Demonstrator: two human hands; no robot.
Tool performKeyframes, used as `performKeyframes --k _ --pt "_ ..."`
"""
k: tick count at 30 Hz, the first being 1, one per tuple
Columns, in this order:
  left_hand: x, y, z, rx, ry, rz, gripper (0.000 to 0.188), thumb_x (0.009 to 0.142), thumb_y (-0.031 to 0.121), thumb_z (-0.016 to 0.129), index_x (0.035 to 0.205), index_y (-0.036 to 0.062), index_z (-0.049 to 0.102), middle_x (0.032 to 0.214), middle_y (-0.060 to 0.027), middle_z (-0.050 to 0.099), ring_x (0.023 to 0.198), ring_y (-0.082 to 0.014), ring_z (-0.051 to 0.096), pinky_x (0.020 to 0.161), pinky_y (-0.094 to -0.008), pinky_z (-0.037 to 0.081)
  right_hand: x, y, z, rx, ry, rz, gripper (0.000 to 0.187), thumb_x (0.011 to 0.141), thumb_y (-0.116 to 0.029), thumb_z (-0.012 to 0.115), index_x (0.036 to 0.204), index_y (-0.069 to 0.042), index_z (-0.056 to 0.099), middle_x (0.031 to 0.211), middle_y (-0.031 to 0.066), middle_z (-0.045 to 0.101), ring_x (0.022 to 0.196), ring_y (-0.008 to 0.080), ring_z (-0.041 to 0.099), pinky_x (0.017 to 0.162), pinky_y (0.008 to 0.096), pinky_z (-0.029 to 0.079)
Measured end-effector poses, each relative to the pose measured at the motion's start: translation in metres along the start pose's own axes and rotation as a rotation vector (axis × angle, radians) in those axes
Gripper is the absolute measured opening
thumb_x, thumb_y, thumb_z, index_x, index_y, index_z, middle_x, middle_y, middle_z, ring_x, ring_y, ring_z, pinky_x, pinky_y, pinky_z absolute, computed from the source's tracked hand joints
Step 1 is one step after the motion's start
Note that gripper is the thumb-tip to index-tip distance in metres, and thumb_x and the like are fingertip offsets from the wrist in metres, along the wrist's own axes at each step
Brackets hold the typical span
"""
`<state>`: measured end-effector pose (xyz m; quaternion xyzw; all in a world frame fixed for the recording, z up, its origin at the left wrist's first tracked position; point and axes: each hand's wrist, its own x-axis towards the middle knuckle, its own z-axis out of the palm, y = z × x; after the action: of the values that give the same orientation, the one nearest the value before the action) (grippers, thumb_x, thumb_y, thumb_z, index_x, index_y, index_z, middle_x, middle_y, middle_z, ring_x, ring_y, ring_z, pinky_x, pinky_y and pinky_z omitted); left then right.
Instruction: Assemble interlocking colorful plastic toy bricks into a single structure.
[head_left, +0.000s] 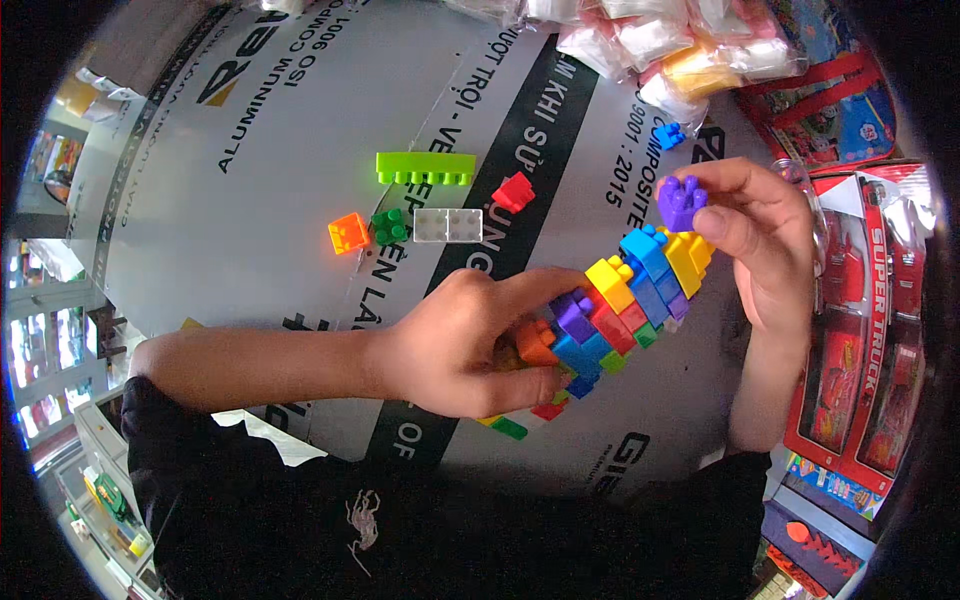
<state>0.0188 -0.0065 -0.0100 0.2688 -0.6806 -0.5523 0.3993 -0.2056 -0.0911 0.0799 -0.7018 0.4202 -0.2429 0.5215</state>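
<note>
My left hand point(470, 345) is closed around the lower left part of a slanting assembly of toy building blocks point(622, 310) in blue, red, yellow, orange, purple and green. Between the thumb and fingers of my right hand point(765, 225) is a purple block point(683, 203), studs up. It sits at the upper right end of the assembly, just above a yellow block point(688, 258); whether the two are joined I cannot tell. My left palm and fingers hide some of the lower blocks.
Loose on the grey printed sheet point(250, 200) lie a long lime block point(425, 168), a red block point(514, 192), a white block point(448, 225), a dark green block point(389, 227), an orange block point(349, 233) and a blue block point(669, 135). Plastic bags point(680, 55) and a boxed toy truck point(850, 330) border the right.
</note>
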Motion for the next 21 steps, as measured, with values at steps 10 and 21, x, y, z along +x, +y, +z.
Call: performKeyframes --k 10,21 --pt "-0.001 0.004 -0.002 0.026 -0.020 -0.049 0.058 0.071 0.018 0.066 0.119 -0.0056 0.042 0.071 -0.0159 0.063 0.060 -0.0236 0.065 0.057 -0.0301 0.052 0.004 0.004 0.007 0.035 0.148 -0.092 0.026 0.079 -0.015 0.061 0.098 0.002 0.062 0.087 0.0064 0.064 0.079 0.0098 0.059 0.076 0.0214 0.044" --pt "0.000 0.012 -0.007 0.032 -0.137 -0.149 0.059 0.074 0.016 0.067 0.121 -0.0096 0.041 0.092 -0.0186 0.062 0.079 -0.0227 0.065 0.069 -0.0298 0.051 0.008 0.014 -0.024 0.090 -0.092 -0.025 0.010 0.073 -0.004 0.069 0.075 -0.001 0.060 0.084 0.0118 0.066 0.074 0.0111 0.060 0.069 0.0224 0.046"
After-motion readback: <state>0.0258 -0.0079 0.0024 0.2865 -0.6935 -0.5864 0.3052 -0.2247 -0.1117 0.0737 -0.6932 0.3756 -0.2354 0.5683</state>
